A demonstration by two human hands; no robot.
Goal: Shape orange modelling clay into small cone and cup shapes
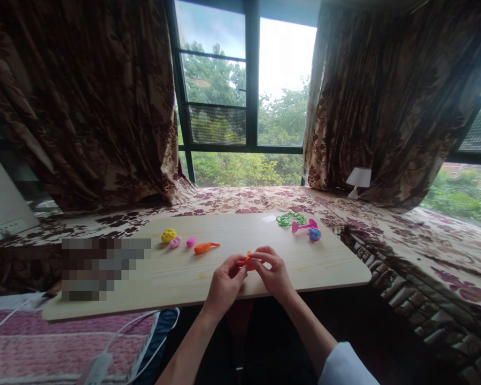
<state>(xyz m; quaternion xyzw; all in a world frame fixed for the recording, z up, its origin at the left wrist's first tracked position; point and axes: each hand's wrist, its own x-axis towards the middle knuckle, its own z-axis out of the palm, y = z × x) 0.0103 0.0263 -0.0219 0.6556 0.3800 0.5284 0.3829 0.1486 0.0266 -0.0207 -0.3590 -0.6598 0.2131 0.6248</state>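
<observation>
Fingers of my left hand [226, 278] and right hand [273, 271] were clamped on an orange piece [248, 261] between them, above the near part of the table [180, 278], with an orange balloon [203, 248] lying to its left, beyond the left hand.

The orange piece [249, 262] is partly hidden by the fingers of the left hand [223, 282] and the right hand [277, 274], so its full shape I cannot tell. Blurred squares [98, 267] cover one part of the table [176, 283]. The bottom edge cuts the power strip [98, 368] and the white sleeve [344, 366].
</observation>
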